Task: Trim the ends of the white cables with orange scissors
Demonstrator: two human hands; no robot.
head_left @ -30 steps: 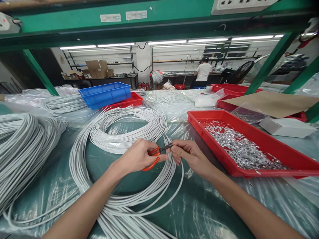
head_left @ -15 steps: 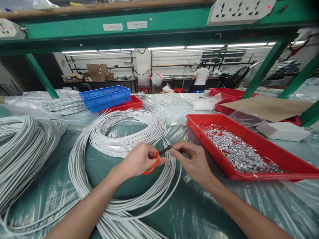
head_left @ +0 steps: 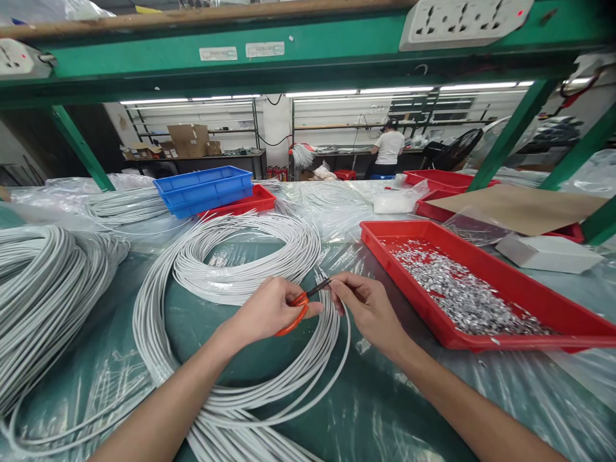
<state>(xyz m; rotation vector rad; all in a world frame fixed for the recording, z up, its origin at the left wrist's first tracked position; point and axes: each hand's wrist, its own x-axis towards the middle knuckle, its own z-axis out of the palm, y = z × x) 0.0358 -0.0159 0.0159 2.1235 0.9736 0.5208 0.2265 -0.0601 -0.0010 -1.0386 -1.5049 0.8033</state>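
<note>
Orange-handled scissors (head_left: 299,310) sit in my left hand (head_left: 270,309), their dark blades pointing right and nearly together. My right hand (head_left: 368,310) pinches the end of a white cable (head_left: 347,346) at the blade tips. That cable curves down from my fingers, a little apart from the coil of white cables (head_left: 154,321) beneath both hands. The cut ends of the coil stand just behind the blades. Another white coil (head_left: 226,282) lies behind my left hand. Whatever small piece lies between the blades is hidden by my right fingertips.
A red tray (head_left: 436,321) of small silvery metal pieces stands on the right. Blue trays (head_left: 205,189) rest on a red one at the back left. A thick cable bundle (head_left: 52,301) lies far left. Green shelf beams (head_left: 168,64) cross above. A person (head_left: 387,149) sits far behind.
The scissor blades have closed together slightly. My right hand has shifted a little left, with its fingers lower around the cable end, and the loose cable now reaches up to them.
</note>
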